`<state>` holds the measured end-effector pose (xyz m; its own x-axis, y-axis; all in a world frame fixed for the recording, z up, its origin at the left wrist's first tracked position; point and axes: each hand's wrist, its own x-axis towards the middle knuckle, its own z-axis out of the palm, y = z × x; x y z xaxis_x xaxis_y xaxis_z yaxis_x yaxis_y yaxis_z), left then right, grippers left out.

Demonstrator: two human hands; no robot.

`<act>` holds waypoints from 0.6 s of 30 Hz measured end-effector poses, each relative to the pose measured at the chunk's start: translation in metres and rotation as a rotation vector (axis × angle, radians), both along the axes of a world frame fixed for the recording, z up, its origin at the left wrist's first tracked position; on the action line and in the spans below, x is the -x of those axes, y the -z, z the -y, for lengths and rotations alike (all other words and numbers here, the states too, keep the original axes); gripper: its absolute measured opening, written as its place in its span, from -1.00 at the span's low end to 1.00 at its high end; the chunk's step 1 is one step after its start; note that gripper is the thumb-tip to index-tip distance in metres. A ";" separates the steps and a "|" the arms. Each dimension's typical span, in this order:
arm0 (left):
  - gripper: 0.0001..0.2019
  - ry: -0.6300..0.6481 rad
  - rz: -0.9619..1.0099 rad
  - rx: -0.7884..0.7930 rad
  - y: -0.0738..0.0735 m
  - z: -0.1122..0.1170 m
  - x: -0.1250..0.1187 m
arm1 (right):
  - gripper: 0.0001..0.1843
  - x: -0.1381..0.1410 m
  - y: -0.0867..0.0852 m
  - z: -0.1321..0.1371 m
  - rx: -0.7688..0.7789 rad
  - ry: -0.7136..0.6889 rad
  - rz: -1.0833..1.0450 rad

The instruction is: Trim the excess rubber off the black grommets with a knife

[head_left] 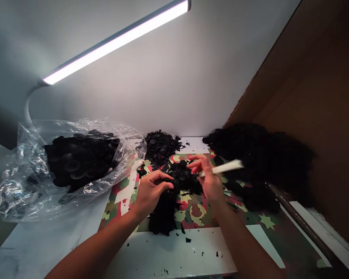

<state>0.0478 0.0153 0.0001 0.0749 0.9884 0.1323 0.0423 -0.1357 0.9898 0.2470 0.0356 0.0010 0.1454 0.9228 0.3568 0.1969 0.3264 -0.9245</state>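
My left hand [153, 190] pinches a small black piece between thumb and fingertips, and its exact shape is lost against the dark heap behind. In my right hand [208, 180] a pale stick-like tool [228, 167] is held, its outer end blurred and pointing right; its working end cannot be made out. Between the hands lies a heap of black rubbery pieces [184, 174]. A dark strip of the same material [164, 217] spreads below my left hand. Beneath it all is a camouflage-patterned mat [197, 213] with stars.
At left, a clear plastic bag [14, 186] holds black ring-like parts [81, 159]. Black scraps [161, 143] sit at the back, and a large black pile [250, 155] at right. A cardboard panel [314, 85] rises on the right. A lit lamp [119, 40] hangs above.
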 end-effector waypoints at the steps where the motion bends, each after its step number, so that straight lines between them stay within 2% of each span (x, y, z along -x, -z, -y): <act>1: -0.96 -0.005 -0.012 0.005 0.000 -0.001 0.000 | -0.29 0.002 -0.004 0.005 0.002 -0.028 -0.047; 3: -0.96 -0.012 -0.041 0.001 0.001 -0.003 0.000 | -0.22 0.007 -0.009 0.014 0.042 -0.123 -0.101; 4: -0.96 -0.016 -0.059 -0.009 0.002 -0.004 0.001 | -0.27 0.009 -0.010 0.017 0.076 -0.180 -0.107; 7: -0.95 -0.039 -0.130 -0.080 0.004 -0.008 0.004 | -0.62 0.015 -0.011 0.024 0.153 -0.282 -0.118; 9: -0.94 -0.054 -0.177 -0.139 0.005 -0.009 0.006 | -0.74 0.017 -0.010 0.025 0.146 -0.301 -0.072; 14: -0.91 -0.053 -0.231 -0.235 0.005 -0.012 0.008 | -0.88 0.019 -0.007 0.025 -0.095 -0.302 0.221; 18: -0.89 -0.054 -0.239 -0.251 0.006 -0.011 0.007 | -0.90 0.019 -0.005 0.023 -0.187 -0.303 0.248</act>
<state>0.0404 0.0263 -0.0057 0.0818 0.9306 0.3569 0.2825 -0.3650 0.8871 0.2278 0.0123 0.0058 -0.2332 0.8267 0.5121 0.2756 0.5611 -0.7805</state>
